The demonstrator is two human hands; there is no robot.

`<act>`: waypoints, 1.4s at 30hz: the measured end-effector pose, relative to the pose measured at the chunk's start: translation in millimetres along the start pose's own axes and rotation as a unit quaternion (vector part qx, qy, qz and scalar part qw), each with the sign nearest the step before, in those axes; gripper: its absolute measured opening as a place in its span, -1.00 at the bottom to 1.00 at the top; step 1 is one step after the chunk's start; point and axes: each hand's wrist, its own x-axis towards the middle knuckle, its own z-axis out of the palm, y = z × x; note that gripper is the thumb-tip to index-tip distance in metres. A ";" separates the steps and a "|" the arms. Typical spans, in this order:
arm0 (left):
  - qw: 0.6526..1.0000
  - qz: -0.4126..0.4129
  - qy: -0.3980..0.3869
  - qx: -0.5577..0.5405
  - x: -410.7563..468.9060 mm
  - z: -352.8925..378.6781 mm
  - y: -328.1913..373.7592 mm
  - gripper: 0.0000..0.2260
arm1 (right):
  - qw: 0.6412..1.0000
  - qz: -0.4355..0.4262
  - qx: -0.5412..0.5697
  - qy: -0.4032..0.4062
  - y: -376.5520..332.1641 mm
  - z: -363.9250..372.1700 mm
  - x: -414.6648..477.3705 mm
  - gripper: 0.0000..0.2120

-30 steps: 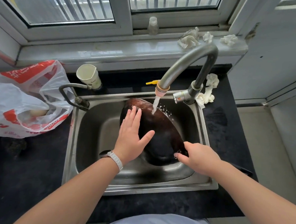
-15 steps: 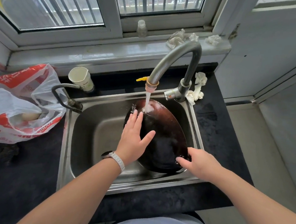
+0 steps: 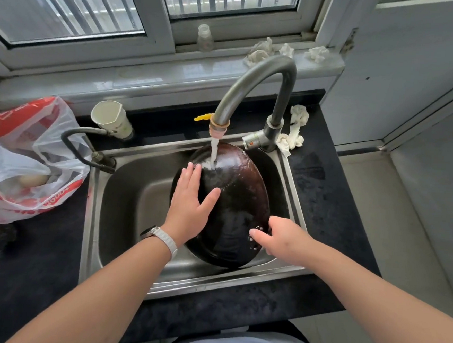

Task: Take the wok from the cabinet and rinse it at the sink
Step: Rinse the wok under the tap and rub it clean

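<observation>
A dark brown wok [image 3: 238, 196] lies tilted in the steel sink [image 3: 134, 205], its wet inner face turned up. Water runs from the curved grey faucet [image 3: 255, 85] onto the wok's far part. My left hand [image 3: 191, 203], with a watch on the wrist, lies flat on the wok's left side, fingers spread, fingertips beside the stream. My right hand [image 3: 279, 239] grips the wok at its near right rim by the riveted handle joint. The handle itself is hidden under that hand.
A red and white plastic bag [image 3: 19, 162] lies on the black counter [image 3: 26, 259] left of the sink. A paper cup [image 3: 111, 120] leans behind a small side tap [image 3: 87, 148]. Crumpled tissues [image 3: 292, 133] sit by the faucet base and on the windowsill.
The wok has slid slightly so the stream lands farther up its face. My left hand has rubbed upward along the wok's left side. My right hand keeps its hold.
</observation>
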 end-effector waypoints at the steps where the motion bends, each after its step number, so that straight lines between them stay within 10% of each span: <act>1: 1.000 -0.005 0.003 -0.003 -0.2 -1.1 -0.8 -0.33 | 1.000 0.000 0.009 -0.005 -1.9 1.0 0.5 -0.49; 22: 0.999 0.011 0.053 0.001 -2.1 -30.8 -3.5 -0.34 | 0.994 -0.020 0.095 -0.046 -40.3 16.6 -5.8 -0.63; 42: 0.991 0.035 -0.116 0.063 -3.9 -9.1 -0.6 -0.38 | 0.955 0.041 0.282 -0.083 -11.8 14.3 -18.4 -0.62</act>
